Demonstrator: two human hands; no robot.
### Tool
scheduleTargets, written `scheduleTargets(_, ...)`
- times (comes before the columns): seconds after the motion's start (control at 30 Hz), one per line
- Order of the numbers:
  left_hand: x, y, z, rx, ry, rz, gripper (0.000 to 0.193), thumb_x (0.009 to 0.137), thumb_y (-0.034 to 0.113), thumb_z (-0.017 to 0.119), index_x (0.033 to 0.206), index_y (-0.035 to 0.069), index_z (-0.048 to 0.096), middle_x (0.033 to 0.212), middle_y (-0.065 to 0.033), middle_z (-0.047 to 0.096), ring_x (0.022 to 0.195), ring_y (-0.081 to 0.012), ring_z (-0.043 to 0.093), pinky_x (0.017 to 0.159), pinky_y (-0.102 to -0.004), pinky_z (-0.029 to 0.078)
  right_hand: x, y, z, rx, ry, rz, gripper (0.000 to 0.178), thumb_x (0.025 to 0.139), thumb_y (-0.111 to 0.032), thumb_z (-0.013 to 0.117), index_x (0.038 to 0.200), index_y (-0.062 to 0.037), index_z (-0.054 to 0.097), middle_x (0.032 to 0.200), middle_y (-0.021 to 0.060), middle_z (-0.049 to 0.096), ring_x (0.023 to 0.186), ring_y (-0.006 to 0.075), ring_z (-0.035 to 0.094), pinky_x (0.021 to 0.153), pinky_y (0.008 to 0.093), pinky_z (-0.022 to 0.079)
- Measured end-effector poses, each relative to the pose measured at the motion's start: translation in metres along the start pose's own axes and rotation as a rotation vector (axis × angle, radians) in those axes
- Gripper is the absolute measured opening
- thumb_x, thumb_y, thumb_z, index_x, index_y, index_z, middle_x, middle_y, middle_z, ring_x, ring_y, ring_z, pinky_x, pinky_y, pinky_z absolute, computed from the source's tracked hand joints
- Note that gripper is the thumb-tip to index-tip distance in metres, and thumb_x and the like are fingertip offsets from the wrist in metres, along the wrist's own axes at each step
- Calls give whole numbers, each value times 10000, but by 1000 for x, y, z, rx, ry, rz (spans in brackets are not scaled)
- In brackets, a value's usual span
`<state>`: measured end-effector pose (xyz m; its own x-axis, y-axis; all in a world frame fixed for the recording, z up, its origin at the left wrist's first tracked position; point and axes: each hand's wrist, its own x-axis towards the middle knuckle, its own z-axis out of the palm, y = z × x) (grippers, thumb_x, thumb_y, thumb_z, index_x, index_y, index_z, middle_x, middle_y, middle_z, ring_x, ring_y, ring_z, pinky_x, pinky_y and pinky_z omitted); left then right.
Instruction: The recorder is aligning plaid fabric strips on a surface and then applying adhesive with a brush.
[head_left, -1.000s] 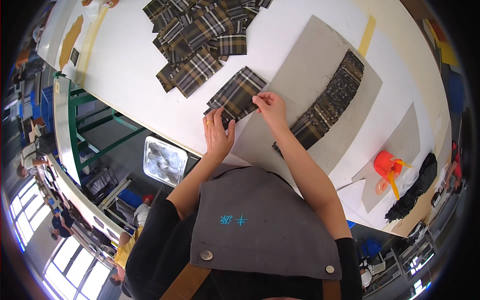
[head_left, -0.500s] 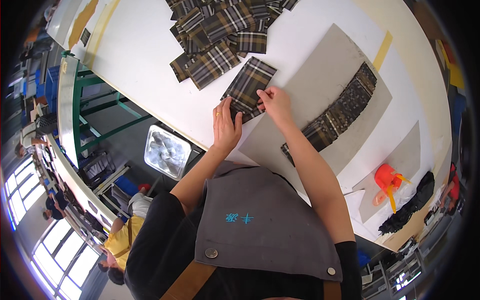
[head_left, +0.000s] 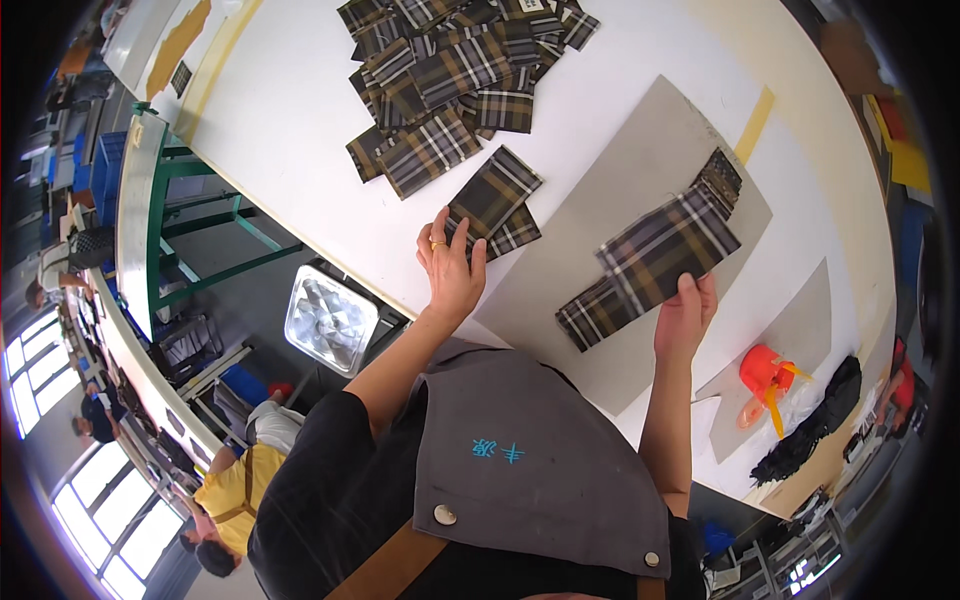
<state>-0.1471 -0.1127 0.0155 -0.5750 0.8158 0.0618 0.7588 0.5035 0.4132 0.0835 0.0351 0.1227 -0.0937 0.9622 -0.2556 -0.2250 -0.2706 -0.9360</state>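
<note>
Head view: right hand [head_left: 688, 315] pinches a plaid piece [head_left: 668, 248] by its near edge, likely so it hangs flat beyond the grip; leftward, the uncurled left hand [head_left: 452, 265] seemingly steadies folded pieces [head_left: 498, 190].

Wide fisheye view, colour, bright overall. White tabletop [head_left: 300, 150]: strongly and broadly lit, pale, little surface detail. Windows [head_left: 152, 490], lower left: daylight, panes burnt out to white, violet-blue fringing toward the rim. Silvery square panel [head_left: 332, 320]: hard, glassy glints. Shadows: soft, faint. Black sleeve [head_left: 320, 440]: deep tone, folds barely legible. Plaid pieces [head_left: 430, 150], mid-field: clear, check lines readable. Margins: straight edges bowed, background small and soft, corners darkened to black.
</note>
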Motion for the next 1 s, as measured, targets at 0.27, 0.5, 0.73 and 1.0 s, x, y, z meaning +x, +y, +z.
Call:
scheduleTargets(0.27, 6, 65, 6, -1163, -1012, -249, 256, 1002, 199, 604, 1153, 0, 660, 955, -64, 707, 851, -78, 597, 786, -267, 483, -83, 83, -36, -406, -274, 274, 141, 931, -72, 686, 981, -33, 560, 822, -13, 619, 745, 43, 578, 654, 227, 500)
scheduleTargets(0.5, -22, 93, 41, -876, -845, 11, 231, 956, 103, 622, 1163, 6, 651, 777, -155, 684, 652, -173, 597, 636, -315, 484, -104, 113, -65, -399, 103, 219, 391, 944, -72, 674, 1292, -11, 508, 787, 19, 635, 682, 68, 590, 620, 223, 507)
scheduleTargets(0.73, -21, 114, 55, -782, -660, 229, 301, 927, 84, 644, 1228, 80, 641, 920, -145, 679, 723, -297, 634, 688, -375, 510, -91, 102, -79, -756, 160, -12, 512, 909, -83, 700, 1391, -114, 529, 722, 18, 625, 613, 108, 605, 592, 266, 508)
scheduleTargets(1.0, -24, 110, 84, -694, -536, 360, 240, 916, 115, 660, 1154, 115, 689, 989, -139, 683, 841, -358, 656, 729, -431, 527, -84, 112, -87, -988, 91, -74, 397, 895, -129, 711, 1282, -149, 624, 731, 36, 636, 589, 164, 632, 580, 319, 514)
